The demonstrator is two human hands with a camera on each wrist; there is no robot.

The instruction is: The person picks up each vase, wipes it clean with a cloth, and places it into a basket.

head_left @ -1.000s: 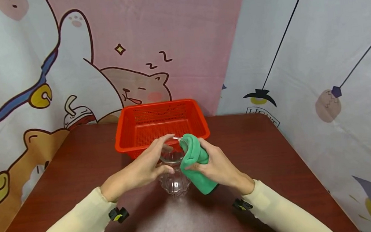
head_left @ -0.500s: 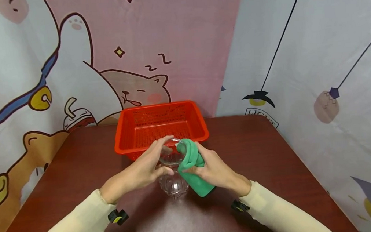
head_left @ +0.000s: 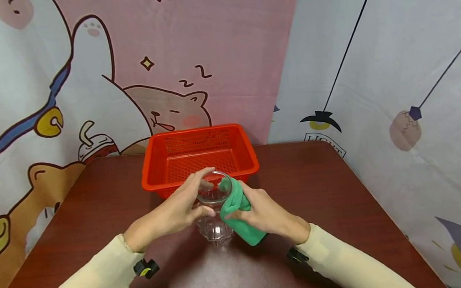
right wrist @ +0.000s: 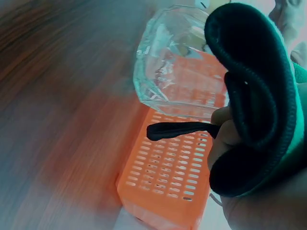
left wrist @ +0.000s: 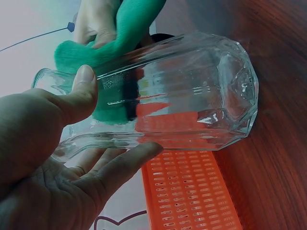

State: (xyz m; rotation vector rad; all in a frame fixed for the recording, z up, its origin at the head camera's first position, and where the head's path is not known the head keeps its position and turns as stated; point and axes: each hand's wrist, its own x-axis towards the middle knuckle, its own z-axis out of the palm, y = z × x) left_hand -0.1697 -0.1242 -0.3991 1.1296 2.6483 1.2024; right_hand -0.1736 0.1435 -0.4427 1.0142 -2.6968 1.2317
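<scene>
A clear glass vase (head_left: 215,231) with a faceted body and a wide round mouth stands upright or nearly so in front of me; whether its base touches the table I cannot tell. My left hand (head_left: 176,208) grips its neck from the left, thumb in front and fingers behind, as the left wrist view shows on the glass vase (left wrist: 187,96). In my right hand (head_left: 267,209) is a folded green cloth (head_left: 246,232), held against the right side of the vase near the mouth. The right wrist view shows the cloth's dark underside (right wrist: 254,91) and a black loop (right wrist: 180,129).
Directly behind the vase sits a red perforated plastic basket (head_left: 197,140) on the brown wooden table (head_left: 320,186). Printed fabric walls (head_left: 240,70) close off the back and sides. A small black device (head_left: 146,268) is strapped to each wrist.
My right hand and the cloth have shifted slightly left and down along the vase, uncovering more of its rim. The left hand keeps its grip almost unmoved.
</scene>
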